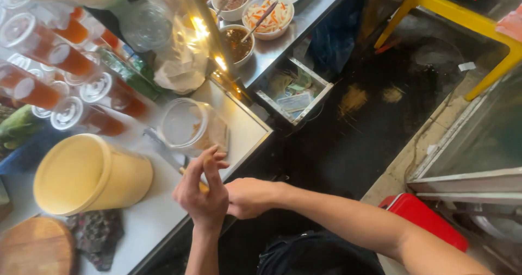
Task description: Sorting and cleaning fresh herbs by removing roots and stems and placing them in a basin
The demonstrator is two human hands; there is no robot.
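Observation:
My left hand [202, 194] is raised over the front edge of the steel counter [246, 124], fingers apart and pointing up. My right hand [248, 198] is closed in a fist and presses against the left hand's palm side. A small yellow-brown bit [203, 187] shows between the left fingers; what it is cannot be made out. Just beyond the left fingers lie a metal utensil [163, 144] and a clear plastic jar [190, 125] on its side. A yellow lidded tub [89, 174] lies to the left.
Sealed cups of reddish drink [70, 63] crowd the far left. Bowls of dark sauce [237, 43] and shredded vegetables [268, 16] stand further back. An open drawer [294, 94] juts out below. A red box [424, 218], yellow stool frame [462, 17], wooden board [35, 248] and dark cloth [98, 234] lie around.

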